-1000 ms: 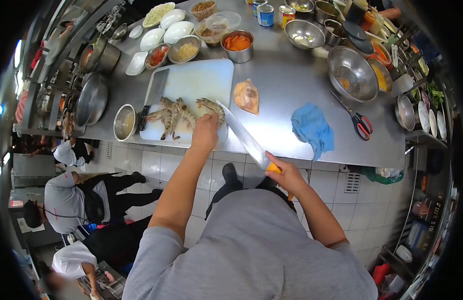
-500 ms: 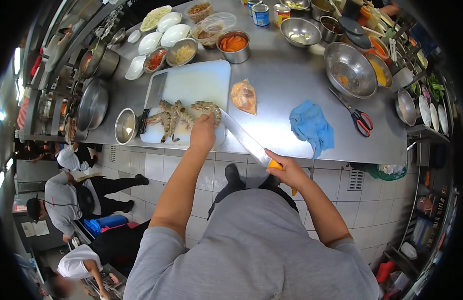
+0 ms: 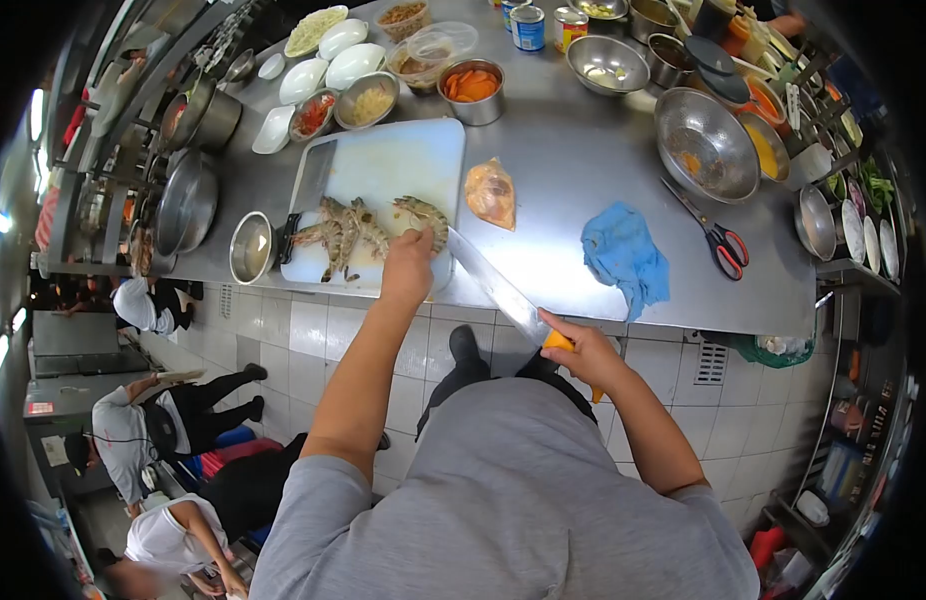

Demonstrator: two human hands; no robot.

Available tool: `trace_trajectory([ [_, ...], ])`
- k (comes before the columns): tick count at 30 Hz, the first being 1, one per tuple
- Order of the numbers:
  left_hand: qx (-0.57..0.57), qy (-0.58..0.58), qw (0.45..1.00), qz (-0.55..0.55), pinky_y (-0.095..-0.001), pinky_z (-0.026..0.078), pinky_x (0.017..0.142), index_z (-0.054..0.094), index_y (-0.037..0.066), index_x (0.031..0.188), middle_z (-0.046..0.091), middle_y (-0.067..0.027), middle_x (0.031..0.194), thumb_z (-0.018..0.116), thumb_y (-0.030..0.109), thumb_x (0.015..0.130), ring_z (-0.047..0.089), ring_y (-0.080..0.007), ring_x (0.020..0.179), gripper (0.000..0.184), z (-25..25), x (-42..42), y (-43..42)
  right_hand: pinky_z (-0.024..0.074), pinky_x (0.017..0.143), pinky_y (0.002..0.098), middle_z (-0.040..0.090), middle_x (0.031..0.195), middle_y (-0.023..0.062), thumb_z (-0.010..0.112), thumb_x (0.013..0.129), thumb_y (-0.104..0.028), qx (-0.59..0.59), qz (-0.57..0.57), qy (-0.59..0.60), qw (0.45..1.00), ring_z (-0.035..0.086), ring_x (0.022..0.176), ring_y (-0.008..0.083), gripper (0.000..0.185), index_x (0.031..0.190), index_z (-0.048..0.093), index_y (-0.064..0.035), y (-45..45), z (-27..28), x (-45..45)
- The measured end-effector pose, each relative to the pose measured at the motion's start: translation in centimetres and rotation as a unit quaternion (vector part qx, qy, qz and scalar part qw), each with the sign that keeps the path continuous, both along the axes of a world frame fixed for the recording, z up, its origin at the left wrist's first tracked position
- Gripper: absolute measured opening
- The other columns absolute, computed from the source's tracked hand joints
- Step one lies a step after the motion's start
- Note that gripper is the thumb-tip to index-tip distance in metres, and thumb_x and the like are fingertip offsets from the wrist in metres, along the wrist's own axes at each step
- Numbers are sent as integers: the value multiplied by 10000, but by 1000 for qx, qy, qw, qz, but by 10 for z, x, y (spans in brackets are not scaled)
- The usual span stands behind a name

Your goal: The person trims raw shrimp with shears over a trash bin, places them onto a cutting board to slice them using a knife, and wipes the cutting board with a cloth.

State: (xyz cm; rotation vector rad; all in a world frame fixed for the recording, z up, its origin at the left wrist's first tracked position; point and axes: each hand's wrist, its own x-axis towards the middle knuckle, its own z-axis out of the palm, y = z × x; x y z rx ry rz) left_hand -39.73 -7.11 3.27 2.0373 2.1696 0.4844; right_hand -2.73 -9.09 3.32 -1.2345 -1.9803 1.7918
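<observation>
My left hand [image 3: 410, 268] is closed on a grey striped shrimp [image 3: 423, 212] at the right side of the white cutting board [image 3: 393, 160]. My right hand [image 3: 583, 352] is wrapped around the yellow handle of a large knife [image 3: 498, 288]. The blade points up and left, its tip close beside the shrimp; whether they touch I cannot tell. Several more shrimp [image 3: 343, 238] lie heaped on the board, left of my left hand. Along the board's left edge rests another knife [image 3: 290, 238] with a black handle.
Right of the board lie a tied plastic bag of food [image 3: 490, 193], a blue cloth [image 3: 623, 255] and red-black scissors [image 3: 721, 245]. A metal bowl [image 3: 251, 248] stands at the left. Bowls of ingredients and cans [image 3: 528, 28] line the back. Other people [image 3: 133, 420] work behind, left.
The knife and my right hand have shifted slightly right and down, the tip drawing back a little from the shrimp. My left hand keeps its hold. People at the left have moved.
</observation>
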Motion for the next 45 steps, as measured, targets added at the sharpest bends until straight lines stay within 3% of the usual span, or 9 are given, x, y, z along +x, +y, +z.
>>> trace_trajectory([
  [6, -6, -15, 1000, 11, -488, 539, 885, 675, 21, 1233, 680, -195, 1068, 688, 16, 870, 635, -438, 1017, 363, -1, -3, 2, 520, 754, 311, 685, 857, 97, 791, 943, -249, -6, -17, -3, 1000, 581, 699, 176, 719, 1590, 488, -323, -6, -13, -16],
  [8, 4, -8, 1000, 18, -493, 540, 876, 680, 28, 1223, 681, -197, 1058, 693, 20, 870, 641, -435, 1006, 354, 0, 1, 0, 512, 584, 261, 626, 860, -17, 785, 960, -167, -34, 0, -36, 999, 508, 593, 74, 726, 1599, 480, -332, -13, -3, -10],
  [17, 7, -75, 995, 62, -518, 530, 825, 731, 51, 1102, 682, -209, 948, 749, 53, 855, 669, -434, 936, 247, 15, 1, 1, 489, 568, 254, 574, 841, -31, 768, 968, -134, -146, -28, 17, 989, 482, 603, 73, 742, 1617, 453, -308, -18, 9, -18],
  [28, 9, -92, 991, 97, -496, 541, 798, 753, 33, 1004, 714, -223, 953, 793, 70, 829, 685, -438, 897, 183, 4, -2, 5, 501, 654, 293, 614, 806, 25, 809, 937, -226, -106, -39, 17, 993, 509, 648, 112, 735, 1591, 486, -309, -19, -6, -40],
  [30, 59, -173, 975, 128, -464, 550, 761, 747, 17, 938, 726, -225, 886, 794, 62, 825, 693, -423, 815, 131, 3, 3, 4, 505, 663, 298, 618, 808, 34, 810, 936, -230, -118, -35, 6, 992, 518, 661, 118, 728, 1587, 494, -301, -18, -7, -40],
  [35, 50, -164, 967, 187, -412, 552, 709, 765, -6, 957, 738, -213, 821, 794, 43, 815, 704, -350, 713, 153, 8, 14, 4, 512, 677, 309, 625, 804, 44, 810, 934, -218, -55, -47, 64, 995, 538, 674, 131, 723, 1585, 500, -262, -26, -26, -54],
  [39, 49, -202, 950, 235, -392, 555, 701, 770, -40, 982, 745, -196, 800, 807, 35, 807, 717, -289, 703, 193, 8, 14, 4, 515, 667, 306, 624, 805, 42, 809, 933, -208, -117, -49, 21, 992, 537, 654, 124, 727, 1587, 498, -270, -26, -11, -61],
  [42, 56, -221, 948, 221, -389, 566, 720, 774, -42, 980, 749, -187, 801, 818, 30, 804, 730, -282, 726, 195, 0, 8, 3, 512, 638, 294, 624, 823, 42, 806, 936, -206, -15, -46, 68, 997, 531, 611, 108, 729, 1590, 494, -279, -21, -14, -55],
  [45, 48, -227, 946, 225, -386, 578, 745, 779, -35, 992, 757, -191, 830, 825, 26, 805, 745, -274, 759, 202, 1, 7, 0, 533, 693, 304, 677, 889, 57, 802, 939, -202, -152, -34, -19, 988, 571, 652, 121, 727, 1592, 492, -281, -10, 10, -38],
])
